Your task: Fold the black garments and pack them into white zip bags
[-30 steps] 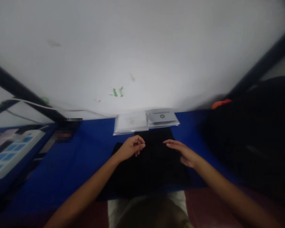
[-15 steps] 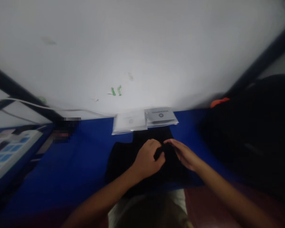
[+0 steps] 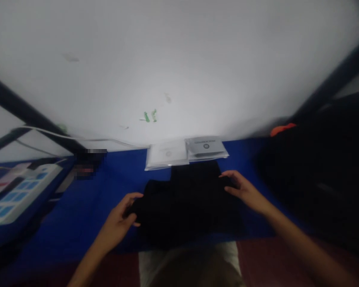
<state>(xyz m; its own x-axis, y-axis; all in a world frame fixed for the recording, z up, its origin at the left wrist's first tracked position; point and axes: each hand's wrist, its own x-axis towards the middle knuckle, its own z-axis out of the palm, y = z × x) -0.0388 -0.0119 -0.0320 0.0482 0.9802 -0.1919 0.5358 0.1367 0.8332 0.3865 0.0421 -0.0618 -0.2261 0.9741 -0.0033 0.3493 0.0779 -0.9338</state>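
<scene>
A black garment (image 3: 191,199), dark and with few details showing, lies spread on the blue table in front of me. At its left edge is my left hand (image 3: 118,219), with fingers and thumb curled round the fabric. My right hand (image 3: 243,191) pinches the garment's upper right edge between thumb and fingers. Just beyond the cloth, two flat packets lie side by side: a white packet (image 3: 166,154) and a clear-wrapped grey packet (image 3: 207,147) with dark printing and a round mark.
The blue tabletop (image 3: 107,187) runs up to a pale wall (image 3: 197,71). At left sits a tray with blue squares (image 3: 22,195), near a white cable (image 3: 107,139). A large black mass (image 3: 317,171) with an orange piece (image 3: 283,129) fills the right side.
My hands were close together over the garment's middle. The left has moved out to its left edge and the right slightly rightward, and the cloth between them now lies flatter.
</scene>
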